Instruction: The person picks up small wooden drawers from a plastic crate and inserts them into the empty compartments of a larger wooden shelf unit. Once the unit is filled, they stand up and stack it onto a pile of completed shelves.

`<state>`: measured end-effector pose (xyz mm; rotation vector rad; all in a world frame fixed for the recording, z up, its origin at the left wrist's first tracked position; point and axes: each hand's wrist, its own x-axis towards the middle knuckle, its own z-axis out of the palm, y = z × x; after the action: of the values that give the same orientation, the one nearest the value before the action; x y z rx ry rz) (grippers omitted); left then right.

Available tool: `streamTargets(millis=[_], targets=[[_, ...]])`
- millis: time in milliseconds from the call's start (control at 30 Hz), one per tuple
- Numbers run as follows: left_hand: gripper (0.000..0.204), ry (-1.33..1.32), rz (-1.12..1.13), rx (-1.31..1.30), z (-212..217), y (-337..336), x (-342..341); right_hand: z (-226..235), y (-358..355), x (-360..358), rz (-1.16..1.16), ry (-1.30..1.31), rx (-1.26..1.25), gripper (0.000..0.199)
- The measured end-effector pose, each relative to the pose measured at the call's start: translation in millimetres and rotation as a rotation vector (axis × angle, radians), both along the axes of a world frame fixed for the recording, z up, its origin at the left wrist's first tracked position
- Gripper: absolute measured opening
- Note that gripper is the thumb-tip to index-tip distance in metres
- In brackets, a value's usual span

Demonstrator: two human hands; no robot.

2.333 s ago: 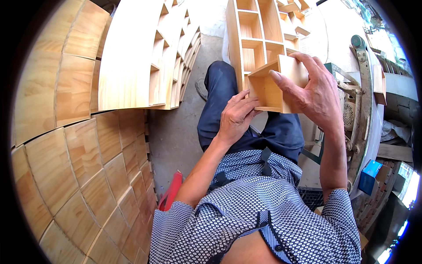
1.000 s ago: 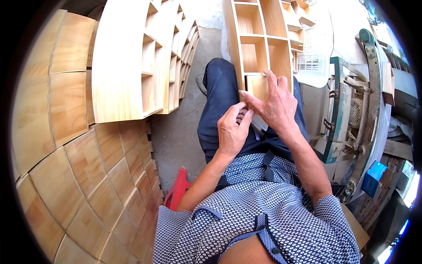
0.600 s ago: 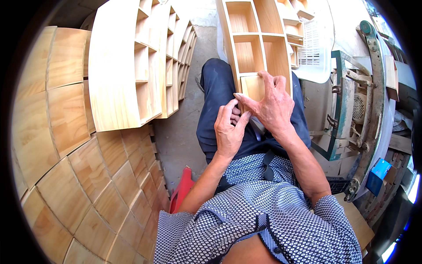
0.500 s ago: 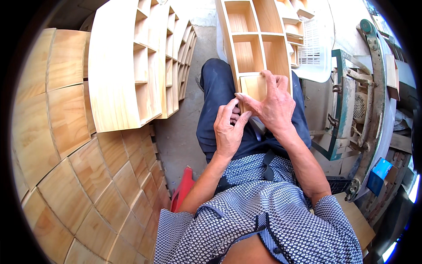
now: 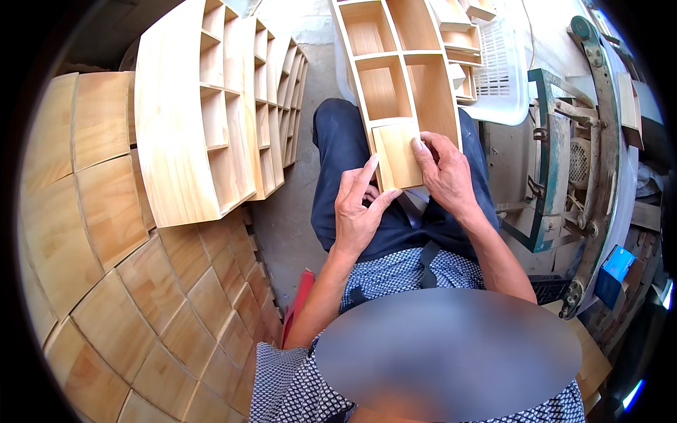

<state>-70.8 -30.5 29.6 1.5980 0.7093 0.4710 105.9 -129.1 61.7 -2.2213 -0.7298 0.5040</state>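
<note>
Overall, the largest items were the finished wooden shelf units (image 5: 211, 120) stacked on edge to the person's left, with a wall of pale wooden panels (image 5: 106, 233) beside and below them. A white plastic basket (image 5: 504, 77) and a green metal machine frame (image 5: 553, 162) stood to the right.

Next in size, the long compartmented wooden rack (image 5: 405, 84) ran away from the person, its near end resting on the lap over dark trousers. A small flat wooden panel (image 5: 398, 155) sat in the rack's nearest compartment, seemingly flush with the side walls.

The right hand (image 5: 448, 173) lay on the panel's right edge, fingers curled over it and pressing down. The left hand (image 5: 360, 211) was just beside the rack's left wall, fingers extended and loosely open, gripping nothing; whether its fingertips touched the wood could not be told.

Assessment: the panel appeared light, rigid and dry, unlikely to slip but liable to split along thin edges. It is best held by its long edges, with the rack steadied at its side walls.
</note>
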Motion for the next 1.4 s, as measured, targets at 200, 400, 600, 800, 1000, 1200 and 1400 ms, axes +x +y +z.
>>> streamTargets(millis=[200,400,600,800,1000,1200,1400], targets=[[0.058,-0.014,0.063,0.142,-1.1,-5.4,1.0,2.8,1.5,1.9,-0.026,0.057,-0.007,0.036],[0.05,-0.004,0.069,0.205,-1.9,-7.7,-2.4,8.5,3.8,-1.6,-0.012,0.049,0.062,0.038],[0.046,0.038,0.07,0.152,4.4,-6.0,-1.9,6.7,2.7,-3.3,0.003,0.055,0.108,0.048],[0.041,0.03,0.068,0.123,2.6,-5.0,-2.1,3.1,4.2,-2.5,-0.021,0.074,0.127,0.048],[0.037,0.055,0.054,0.183,7.3,-2.0,-1.0,8.0,9.8,6.7,0.08,-0.045,0.159,0.048],[0.033,0.062,0.06,0.387,-1.0,-3.4,-3.8,8.9,9.0,15.4,0.146,-0.043,0.182,0.047],[0.031,0.05,0.089,0.48,1.1,-5.3,-2.2,16.6,13.9,14.9,0.118,0.084,0.251,0.045]])
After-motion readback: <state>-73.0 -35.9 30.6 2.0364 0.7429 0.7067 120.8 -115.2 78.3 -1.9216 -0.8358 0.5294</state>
